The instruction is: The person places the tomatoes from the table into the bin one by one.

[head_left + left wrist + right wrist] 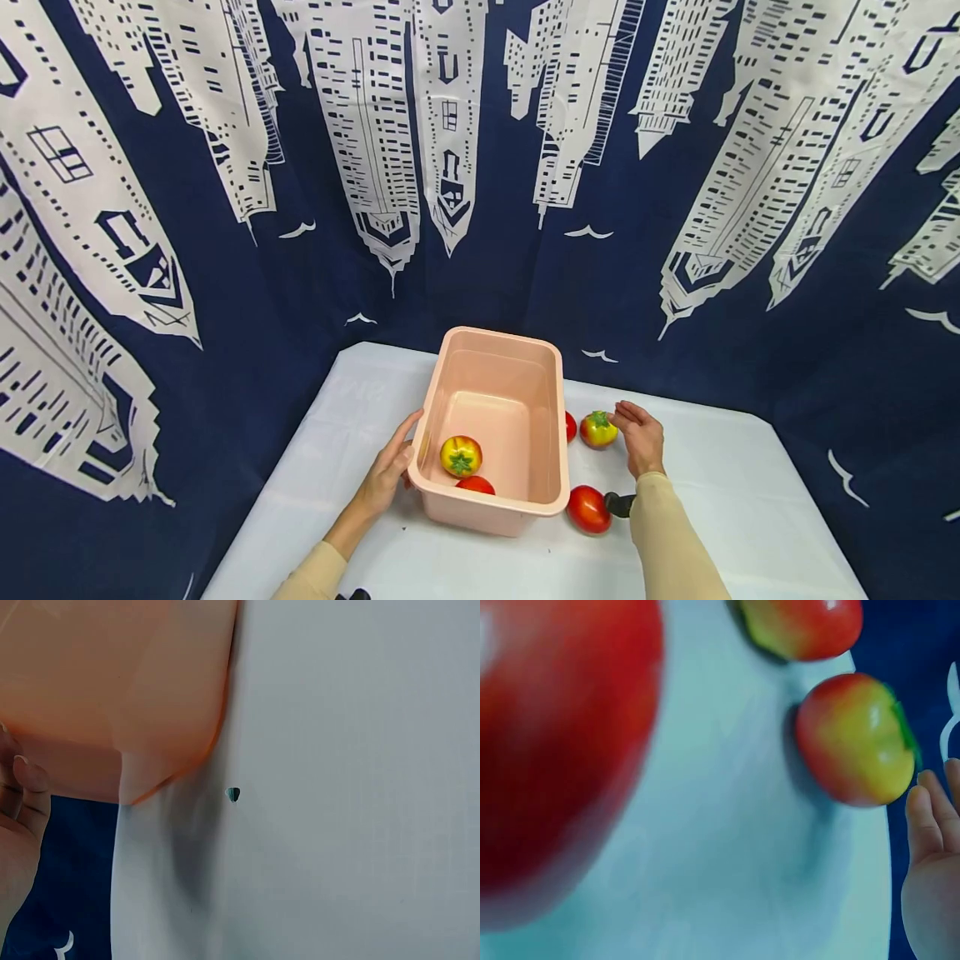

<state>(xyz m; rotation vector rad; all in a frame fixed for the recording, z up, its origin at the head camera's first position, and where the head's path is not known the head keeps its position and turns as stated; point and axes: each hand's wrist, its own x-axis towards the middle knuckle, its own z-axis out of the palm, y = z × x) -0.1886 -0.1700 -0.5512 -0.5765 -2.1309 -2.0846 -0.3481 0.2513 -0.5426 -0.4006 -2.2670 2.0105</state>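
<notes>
A pink plastic tub (489, 510) stands on the table. At its left wall, my left hand (384, 473) touches the side with fingers extended; the left wrist view catches these fingers (30, 776) beside the tub's outer wall. Inside lie a red-and-yellow persimmon-like fruit (461, 456) with a green top and a red fruit (476, 485), partly hidden by the near wall. My right hand (641, 437), fingers straight, is just right of another persimmon-like fruit (597, 430). In the right wrist view, the fingertips are near the green cap of that fruit (855, 740).
A glossy red oval fruit (589, 510) lies at the tub's right near corner, by the right wrist's black strap (619, 505). Another red fruit (571, 427) peeks from behind the tub's right rim. A navy cloth (480, 292) with white buildings hangs behind the white table (720, 450).
</notes>
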